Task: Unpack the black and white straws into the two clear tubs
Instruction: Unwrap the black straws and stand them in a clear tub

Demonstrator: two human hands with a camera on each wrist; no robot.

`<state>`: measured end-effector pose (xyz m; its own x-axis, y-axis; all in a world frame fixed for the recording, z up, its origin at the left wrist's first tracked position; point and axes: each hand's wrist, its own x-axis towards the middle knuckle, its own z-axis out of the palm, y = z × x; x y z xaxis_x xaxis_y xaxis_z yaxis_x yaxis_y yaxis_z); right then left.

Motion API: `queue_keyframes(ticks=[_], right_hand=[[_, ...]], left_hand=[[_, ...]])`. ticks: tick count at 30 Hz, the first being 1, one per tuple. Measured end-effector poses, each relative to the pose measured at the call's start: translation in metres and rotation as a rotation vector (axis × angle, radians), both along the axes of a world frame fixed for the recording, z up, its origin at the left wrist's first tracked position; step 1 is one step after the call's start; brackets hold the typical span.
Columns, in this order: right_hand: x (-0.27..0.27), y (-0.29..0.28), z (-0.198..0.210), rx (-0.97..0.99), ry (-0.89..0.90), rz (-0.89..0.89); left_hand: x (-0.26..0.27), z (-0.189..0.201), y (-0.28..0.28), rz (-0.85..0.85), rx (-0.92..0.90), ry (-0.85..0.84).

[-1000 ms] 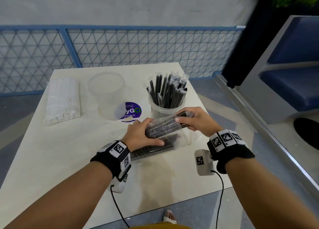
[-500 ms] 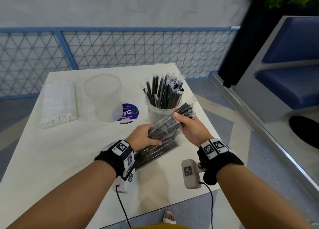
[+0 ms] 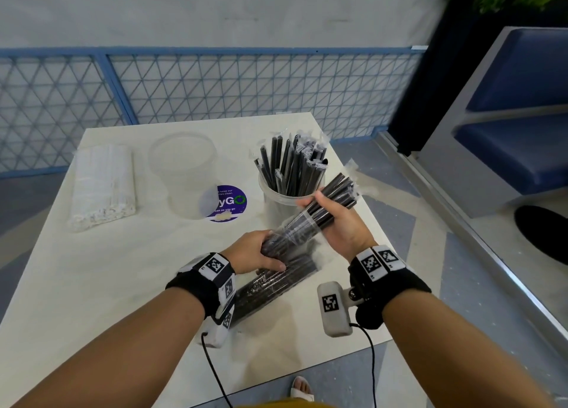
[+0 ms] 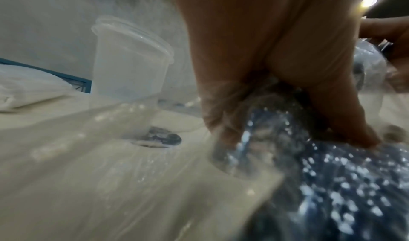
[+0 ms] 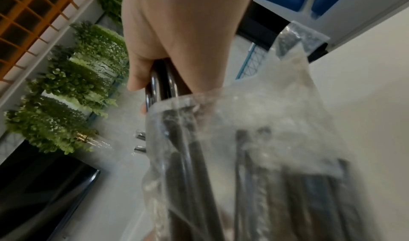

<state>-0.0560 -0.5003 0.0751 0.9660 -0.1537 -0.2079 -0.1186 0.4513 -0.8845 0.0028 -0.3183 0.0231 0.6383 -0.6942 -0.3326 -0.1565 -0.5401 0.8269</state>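
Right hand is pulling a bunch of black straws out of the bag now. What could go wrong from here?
1. The right hand grips only part of the black straw bunch; loose ones may slip and scatter.
2. The tub of black straws stands just beyond that hand, already crowded; a nudge could tip it.
3. The plastic bag, held by the left hand, may drag along and spill the remaining straws.

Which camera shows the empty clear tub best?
The head view: the empty clear tub stands whole between the white straws and black ones. The left wrist view shows it blurred; the right wrist view misses it.
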Motion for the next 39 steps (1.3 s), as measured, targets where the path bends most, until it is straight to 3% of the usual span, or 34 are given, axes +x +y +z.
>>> queue_keyframes(ticks=[5,9,13,18,20,23,28,31,34,39], right_hand=[[0.013,-0.018,0.013,0.065,-0.021,-0.244],[0.021,-0.033,0.031,-0.088,-0.051,-0.379],[0.028,-0.048,0.052,-0.219,-0.112,-0.407],[0.033,-0.056,0.074,-0.097,-0.124,-0.397],[0.037,-0.057,0.074,0.013,-0.126,-0.381],[0.041,-0.058,0.074,0.169,-0.163,-0.397],[0.045,-0.056,0.083,0.218,-0.261,-0.661],[0.051,-0.046,0.082,0.071,-0.323,-0.672],[0.059,-0.036,0.07,-0.12,-0.248,-0.61],[0.071,-0.024,0.041,-0.423,-0.104,-0.367]], left_hand=[[0.006,-0.008,0.007,-0.07,0.127,-0.047],[0.006,-0.012,0.008,-0.147,0.244,-0.075],[0.007,-0.017,0.014,-0.188,0.356,-0.116],[0.015,-0.002,0.016,-0.22,0.502,-0.073],[0.02,0.013,0.011,-0.145,0.441,-0.114],[0.033,0.032,-0.004,0.093,0.2,-0.166],[0.046,0.048,-0.025,0.421,-0.057,0.085],[0.045,0.052,-0.031,0.488,-0.14,0.194],[0.043,0.058,-0.036,0.513,-0.235,0.27],[0.047,0.062,-0.035,0.52,-0.298,0.35]])
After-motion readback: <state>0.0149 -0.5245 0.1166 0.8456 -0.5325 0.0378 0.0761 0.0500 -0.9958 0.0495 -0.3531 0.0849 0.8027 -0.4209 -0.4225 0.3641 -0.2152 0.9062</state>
